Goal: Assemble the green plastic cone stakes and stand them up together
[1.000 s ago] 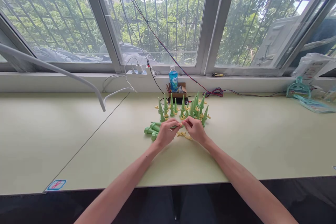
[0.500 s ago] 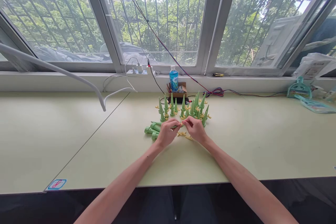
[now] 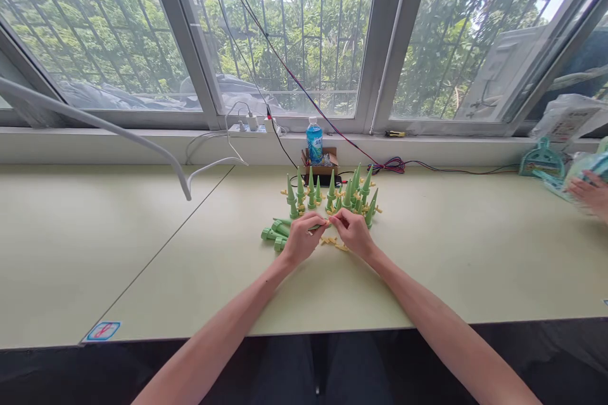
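Observation:
My left hand (image 3: 304,238) is closed round a green plastic watering spike, mostly hidden by the fingers. Against it, my right hand (image 3: 352,233) pinches a small yellow valve piece (image 3: 327,223); the fingertips of both hands nearly meet. Beneath them lie several loose yellow valve pieces (image 3: 329,240). To the left of my left hand, several green spikes (image 3: 273,234) rest on their sides. Behind the hands stand several upright green spikes (image 3: 348,193), points up, with yellow valves sticking out of their sides.
A blue bottle (image 3: 314,142) stands in a small cardboard box (image 3: 330,157) at the wall, behind a dark phone (image 3: 323,181). Bundled wires (image 3: 392,166) lie to the right. Another person's hand (image 3: 591,193) rests on a plastic bag at the right edge, near a teal dustpan (image 3: 542,158). A white cable arm (image 3: 142,142) hangs at left.
Another person's hand with a plastic bag has come in at the right edge, over the teal dustpan set. My two hands have stayed almost still, in the same grip.

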